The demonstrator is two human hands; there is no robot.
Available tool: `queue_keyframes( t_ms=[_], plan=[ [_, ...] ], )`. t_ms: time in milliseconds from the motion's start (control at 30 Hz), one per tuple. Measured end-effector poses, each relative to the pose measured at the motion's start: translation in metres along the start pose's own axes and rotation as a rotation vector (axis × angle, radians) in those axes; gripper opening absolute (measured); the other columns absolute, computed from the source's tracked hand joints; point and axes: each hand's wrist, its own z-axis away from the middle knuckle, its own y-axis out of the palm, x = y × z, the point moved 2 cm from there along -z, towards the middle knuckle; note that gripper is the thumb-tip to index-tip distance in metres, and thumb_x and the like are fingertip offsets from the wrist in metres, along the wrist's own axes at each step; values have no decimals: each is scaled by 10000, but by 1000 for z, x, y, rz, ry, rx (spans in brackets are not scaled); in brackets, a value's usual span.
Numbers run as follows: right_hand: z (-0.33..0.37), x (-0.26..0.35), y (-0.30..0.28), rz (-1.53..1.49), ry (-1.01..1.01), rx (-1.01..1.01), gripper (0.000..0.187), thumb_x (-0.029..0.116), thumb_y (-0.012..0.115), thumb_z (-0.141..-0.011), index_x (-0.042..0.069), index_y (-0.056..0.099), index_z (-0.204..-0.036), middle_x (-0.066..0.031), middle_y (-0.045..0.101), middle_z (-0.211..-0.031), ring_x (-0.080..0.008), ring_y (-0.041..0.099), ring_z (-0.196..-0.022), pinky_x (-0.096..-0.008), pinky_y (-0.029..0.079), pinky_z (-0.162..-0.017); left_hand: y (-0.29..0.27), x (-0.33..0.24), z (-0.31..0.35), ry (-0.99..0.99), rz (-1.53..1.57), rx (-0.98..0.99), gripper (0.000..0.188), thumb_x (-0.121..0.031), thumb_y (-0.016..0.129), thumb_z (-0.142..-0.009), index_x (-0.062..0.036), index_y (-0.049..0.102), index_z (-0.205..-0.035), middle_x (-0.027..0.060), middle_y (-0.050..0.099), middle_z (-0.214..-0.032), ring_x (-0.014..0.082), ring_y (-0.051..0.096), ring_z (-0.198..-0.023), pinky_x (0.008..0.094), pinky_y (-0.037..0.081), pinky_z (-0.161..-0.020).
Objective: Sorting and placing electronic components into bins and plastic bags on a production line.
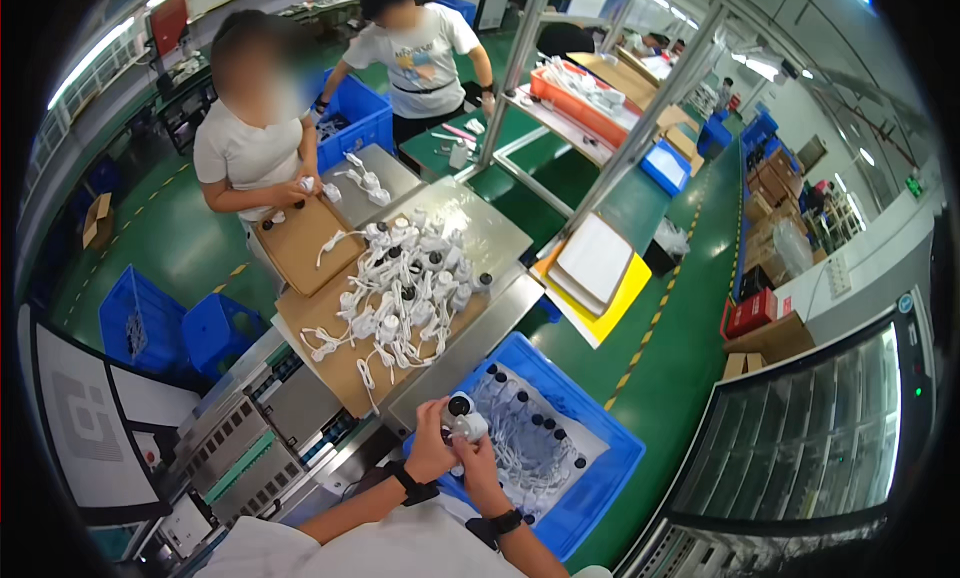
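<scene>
Above the near-left edge of a blue crate, I hold a small white device with a round black part facing up. My left hand grips it from the left, fingers closed round it. From the right, my right hand has its fingers closed on the lower side of it. Its exact kind is too small to tell. Inside the crate, several similar white devices with black round ends and white cables lie in rows.
Ahead, a metal worktable bears a large pile of white corded devices on cardboard. Two people in white shirts stand beyond it, one handling a small white part over a cardboard tray. A conveyor machine lies left, a glass-fronted cabinet right.
</scene>
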Motion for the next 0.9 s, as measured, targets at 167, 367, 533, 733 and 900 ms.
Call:
queue_keyframes(
  t_ms=[167,367,533,733,900],
  plan=[
    [-3,-27,-49,115,69,-61,410,241,662,-984,37,520,-1309,-62,634,-1177,-150,610,-1047,-295,495,-870,25,22,30,-214,271,189,925,-167,835,-710,-4,346,-1478,201,359,-1387,380,454,-1269,418,398,-1093],
    [-19,-29,-63,-537,39,36,389,220,653,-981,53,523,-1308,-70,646,-1155,-185,638,-1027,-339,521,-863,48,51,33,-140,74,316,938,-149,807,-753,-14,295,-1527,189,306,-1473,349,437,-1319,406,399,-1101],
    [-47,-60,-94,-195,144,-71,300,142,672,-966,102,554,-1239,-27,655,-1092,-158,641,-905,-308,533,-771,53,60,25,-249,94,438,875,-117,776,-791,-6,310,-1524,203,351,-1473,327,460,-1333,398,415,-1092],
    [-147,-98,-139,-459,130,-238,221,77,733,-892,90,615,-1079,-10,660,-904,-145,626,-744,-290,495,-610,31,43,28,-366,152,442,707,-85,727,-848,14,392,-1463,199,508,-1362,288,562,-1248,371,457,-1050],
    [-240,-145,-188,-127,395,-394,179,193,752,-884,62,659,-963,-34,655,-783,-194,619,-628,-329,493,-553,1,58,56,-691,361,393,477,-50,674,-911,10,497,-1350,129,610,-1236,196,628,-1121,316,501,-981]
  ],
)
